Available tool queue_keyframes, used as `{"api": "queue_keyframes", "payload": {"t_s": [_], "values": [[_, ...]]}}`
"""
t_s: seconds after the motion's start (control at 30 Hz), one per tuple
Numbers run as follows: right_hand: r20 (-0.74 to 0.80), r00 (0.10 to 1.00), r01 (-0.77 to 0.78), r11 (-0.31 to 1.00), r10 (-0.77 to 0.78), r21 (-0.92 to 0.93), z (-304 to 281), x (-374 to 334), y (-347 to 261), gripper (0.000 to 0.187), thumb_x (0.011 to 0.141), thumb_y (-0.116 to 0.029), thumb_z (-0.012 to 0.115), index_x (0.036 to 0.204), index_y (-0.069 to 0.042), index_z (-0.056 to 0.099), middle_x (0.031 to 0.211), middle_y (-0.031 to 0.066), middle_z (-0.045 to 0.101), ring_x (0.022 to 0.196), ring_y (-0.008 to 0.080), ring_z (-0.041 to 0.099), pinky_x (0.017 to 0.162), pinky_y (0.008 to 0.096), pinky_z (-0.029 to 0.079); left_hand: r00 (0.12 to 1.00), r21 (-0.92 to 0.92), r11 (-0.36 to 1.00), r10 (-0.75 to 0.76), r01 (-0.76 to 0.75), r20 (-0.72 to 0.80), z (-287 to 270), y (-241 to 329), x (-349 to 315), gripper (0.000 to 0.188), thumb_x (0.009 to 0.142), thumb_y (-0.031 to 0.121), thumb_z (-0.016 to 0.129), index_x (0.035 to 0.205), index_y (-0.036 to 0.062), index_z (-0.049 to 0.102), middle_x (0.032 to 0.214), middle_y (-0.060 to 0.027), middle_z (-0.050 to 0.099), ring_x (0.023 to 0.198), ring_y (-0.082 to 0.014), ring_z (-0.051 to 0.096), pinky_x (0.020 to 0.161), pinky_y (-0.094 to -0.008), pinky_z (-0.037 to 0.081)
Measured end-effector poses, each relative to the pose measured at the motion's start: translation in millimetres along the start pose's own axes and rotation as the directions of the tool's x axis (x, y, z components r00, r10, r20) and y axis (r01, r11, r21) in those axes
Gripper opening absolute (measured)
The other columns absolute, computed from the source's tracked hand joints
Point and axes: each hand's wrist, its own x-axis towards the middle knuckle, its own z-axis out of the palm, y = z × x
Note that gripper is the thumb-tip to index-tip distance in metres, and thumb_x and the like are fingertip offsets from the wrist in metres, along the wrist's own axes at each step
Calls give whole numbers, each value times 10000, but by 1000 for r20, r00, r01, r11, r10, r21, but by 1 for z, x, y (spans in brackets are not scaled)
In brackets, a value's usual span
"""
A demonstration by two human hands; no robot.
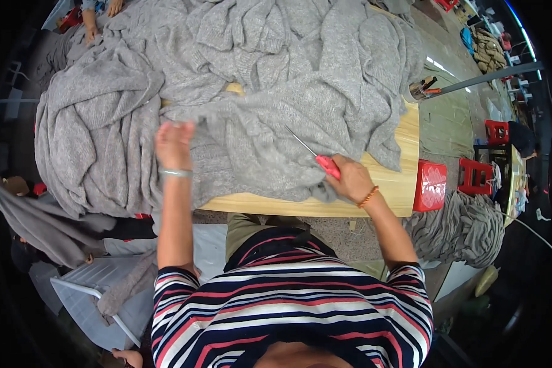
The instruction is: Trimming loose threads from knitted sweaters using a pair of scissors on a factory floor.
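My right hand [352,180] is closed round the red handle of a thin-shafted metal tool [328,166], like an awl or slim screwdriver. Its shaft points up and left, over a grey knitted garment [276,144] spread at the near edge of the table. Over the left part of the knitwear is my left hand [175,144], smeared by motion. Its fingers are too blurred to show whether they grip the cloth. A bulky grey knit pile [98,129] lies just left of that hand.
More grey knitwear [245,30] covers the far side of the wooden table [402,193]. A holder with tools [418,91] stands at the right edge, near a metal pole [490,76]. Red stools [431,184] and a knit heap [460,230] are beyond. Another person's hands [91,32] show far left.
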Motion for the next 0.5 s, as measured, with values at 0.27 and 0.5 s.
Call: {"api": "queue_keyframes", "payload": {"t_s": [0.27, 0.5], "values": [[-63, 989, -134, 991, 133, -15, 25, -5, 22, 378, 856, -255, 718, 1145, -40, 601, 1031, 209, 651, 925, 432, 652, 800, 484, 528, 680, 604, 379, 102, -701, 726, 55, -80, -108, 463, 864, 79, 742, 1296, 48, 576, 1355, -167, 587, 1300, -356, 535, 1060, -442, 443], [-44, 998, -36, 998, 35, -44, 1, -25, 15, 446, 843, -361, 759, 1146, -62, 626, 1057, 160, 644, 919, 382, 658, 809, 459, 532, 572, 593, 53, -206, -803, 794, 64, -124, -77, 728, 891, 368, 710, 1508, 114, 418, 1603, -159, 327, 1510, -387, 223, 1212, -575, 152]]}}
